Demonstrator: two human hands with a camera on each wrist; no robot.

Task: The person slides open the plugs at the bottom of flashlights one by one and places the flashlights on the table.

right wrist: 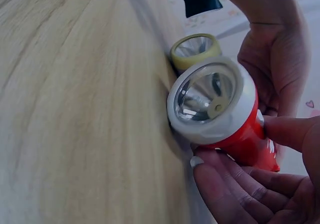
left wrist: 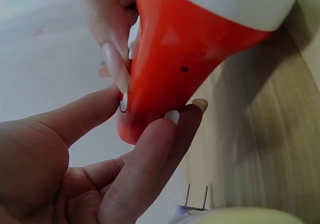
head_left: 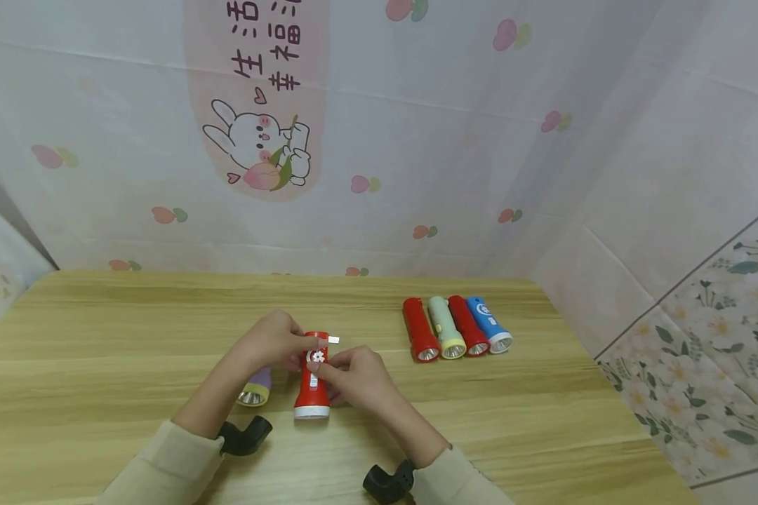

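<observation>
Both hands hold a red flashlight with a white head rim, its lens end toward me. My left hand grips the tail end between thumb and fingers. A small white tab pokes out beside the left thumb; what it belongs to I cannot tell. My right hand holds the body from the right, its thumb near the white switch side. In the right wrist view the clear lens faces the camera. A purple flashlight with a yellow rim lies left of the red one, partly hidden by the left wrist.
Several flashlights lie side by side at the right back of the wooden table: two red, a pale green one and a blue one. Two metal prongs show low in the left wrist view. A patterned curtain hangs behind.
</observation>
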